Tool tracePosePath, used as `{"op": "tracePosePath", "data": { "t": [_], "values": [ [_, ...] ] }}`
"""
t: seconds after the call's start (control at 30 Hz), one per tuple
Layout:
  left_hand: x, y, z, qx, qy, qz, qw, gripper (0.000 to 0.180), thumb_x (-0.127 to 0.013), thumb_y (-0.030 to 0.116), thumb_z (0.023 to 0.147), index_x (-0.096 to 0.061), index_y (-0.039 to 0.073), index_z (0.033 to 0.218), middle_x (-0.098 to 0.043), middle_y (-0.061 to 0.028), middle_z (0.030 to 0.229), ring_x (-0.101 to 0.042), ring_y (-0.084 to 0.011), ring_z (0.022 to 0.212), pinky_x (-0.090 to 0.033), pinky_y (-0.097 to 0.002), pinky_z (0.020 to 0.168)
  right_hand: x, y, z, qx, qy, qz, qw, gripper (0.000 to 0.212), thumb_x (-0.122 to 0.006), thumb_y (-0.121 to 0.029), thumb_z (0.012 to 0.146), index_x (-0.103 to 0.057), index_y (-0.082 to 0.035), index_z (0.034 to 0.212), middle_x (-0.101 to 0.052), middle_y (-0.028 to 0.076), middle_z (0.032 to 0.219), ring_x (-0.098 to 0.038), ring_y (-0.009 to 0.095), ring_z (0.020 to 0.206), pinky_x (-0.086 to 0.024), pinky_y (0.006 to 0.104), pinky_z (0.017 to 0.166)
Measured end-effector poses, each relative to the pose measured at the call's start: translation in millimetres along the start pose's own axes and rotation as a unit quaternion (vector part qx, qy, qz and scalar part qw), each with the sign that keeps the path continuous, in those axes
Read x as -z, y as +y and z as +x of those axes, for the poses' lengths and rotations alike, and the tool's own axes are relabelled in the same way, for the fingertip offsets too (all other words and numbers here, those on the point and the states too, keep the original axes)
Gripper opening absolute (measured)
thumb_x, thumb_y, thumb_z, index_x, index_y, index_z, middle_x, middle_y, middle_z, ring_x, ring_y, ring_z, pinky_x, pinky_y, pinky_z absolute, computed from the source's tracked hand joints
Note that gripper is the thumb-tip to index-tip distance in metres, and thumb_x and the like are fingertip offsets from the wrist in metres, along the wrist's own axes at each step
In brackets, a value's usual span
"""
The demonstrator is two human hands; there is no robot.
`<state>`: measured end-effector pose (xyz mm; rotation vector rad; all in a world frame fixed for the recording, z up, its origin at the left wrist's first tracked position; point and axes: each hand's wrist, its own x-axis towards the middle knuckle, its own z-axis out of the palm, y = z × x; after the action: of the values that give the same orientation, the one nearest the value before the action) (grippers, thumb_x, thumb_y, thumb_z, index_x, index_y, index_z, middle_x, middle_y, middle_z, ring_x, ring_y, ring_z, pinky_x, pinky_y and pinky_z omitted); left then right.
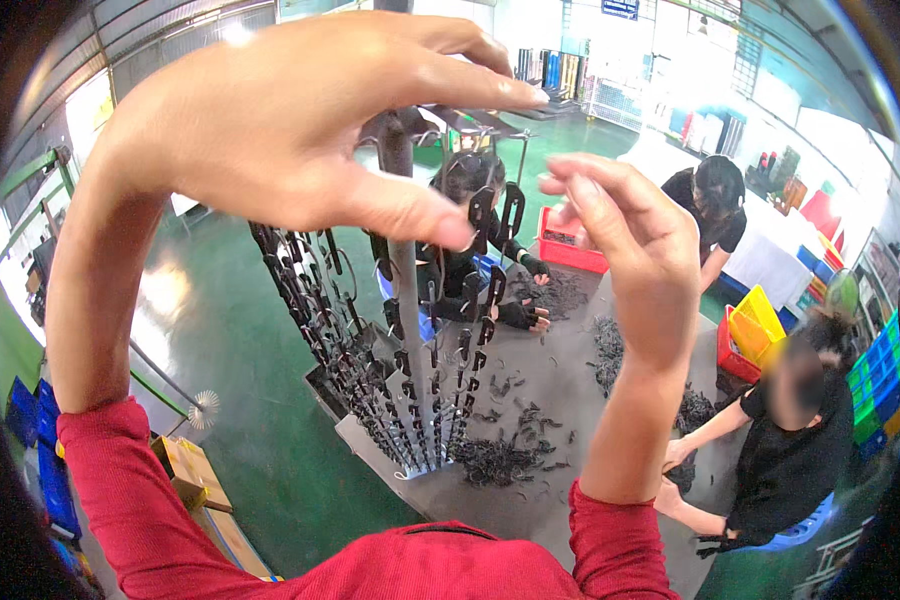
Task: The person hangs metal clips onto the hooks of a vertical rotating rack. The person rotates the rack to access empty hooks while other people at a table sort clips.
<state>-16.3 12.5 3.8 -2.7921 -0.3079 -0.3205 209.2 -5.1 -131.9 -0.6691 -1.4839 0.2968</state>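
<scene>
A bright workshop with a green floor (240, 350) spreads around a grey worktop (530, 510), where loose black pieces (495, 460) lie heaped near the foot of a rack. The rack has a grey upright pole (406, 300), and long strands of black clips (320, 300) hang to its left and right.

High in front, the left hand (300, 120) reaches across the pole from the left. Its grip is spread, with the thumb well apart from the fingers and nothing visible between them. The right hand (640, 235) is raised to the right of the rack, fingers curled and thumb drawn in close to them; whether it pinches anything, I cannot tell.

Between the two hands are the topmost black clips: one looped clip (481, 210) just right of the left thumb tip, and another slotted clip (511, 208) a little farther right, toward the right fingertips. Both have their long axis close to upright, so each grip comes at them from the side. In this view the left thumb is nearer to the first (depth is hard to judge here, so contact is uncertain).

Beyond, a co-worker (795, 470) in black sits to the right, and a red tray (580, 262) stands at the far side.
</scene>
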Motion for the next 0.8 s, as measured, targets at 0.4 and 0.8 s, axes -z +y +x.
{"op": "tracePosePath", "data": {
  "t": [0.4,0.8],
  "values": [
    [-3,2,-9,0.011,0.018,-0.007,1.0,0.068,-0.075,0.045,0.074,-0.059,0.006,0.128,-0.056,-0.0181,0.131,-0.054,-0.0366,0.122,-0.043,-0.0423,0.101,-28,-19,3,-0.032,0.004,0.148,0.989,0.011,-0.062,-0.004,0.093,-0.065,0.004,0.099,-0.068,0.005,0.086,-0.063,0.007,0.078,-0.05,0.0195,0.069],
    [-9,4,0,-0.002,0.035,0.034,0.999,0.055,-0.061,0.04,0.088,-0.058,0.003,0.128,-0.06,-0.0204,0.125,-0.056,-0.0384,0.118,-0.044,-0.0442,0.1,-36,-12,2,0.009,0.063,0.178,0.982,0.007,-0.056,-0.002,0.095,-0.06,0.003,0.096,-0.062,0.004,0.076,-0.06,0.007,0.068,-0.049,0.0213,0.062]
  ]
}}
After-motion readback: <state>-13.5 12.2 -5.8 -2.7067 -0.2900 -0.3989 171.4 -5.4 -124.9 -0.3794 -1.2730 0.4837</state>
